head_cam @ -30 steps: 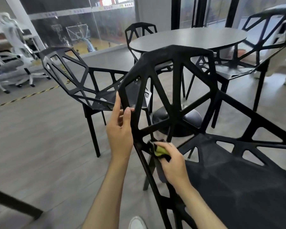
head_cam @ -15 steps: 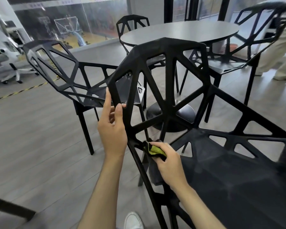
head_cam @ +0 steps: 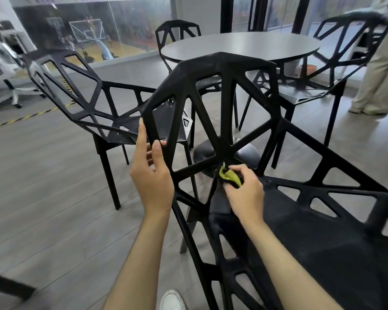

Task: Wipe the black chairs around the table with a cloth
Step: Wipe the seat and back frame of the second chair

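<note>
The yellow-green cloth (head_cam: 230, 176) is sitting bunched against the low strut junction of the nearest black chair's backrest (head_cam: 224, 70), pinched in the right hand (head_cam: 244, 193). The left hand (head_cam: 151, 175) is gripping the backrest's left edge strut, fingers wrapped round it. Four black chairs are ringing the round grey table (head_cam: 240, 45); a white office chair (head_cam: 2, 72) is standing far left.

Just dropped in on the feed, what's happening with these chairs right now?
A person is wiping the nearest black chair, which is tilted toward them. The left hand grips the left edge of its backrest to steady it, while the right hand pinches a yellow-green cloth against the spot where the backrest struts meet, just above the seat. Three more black chairs stand around the round grey table, with nobody touching them.
</note>
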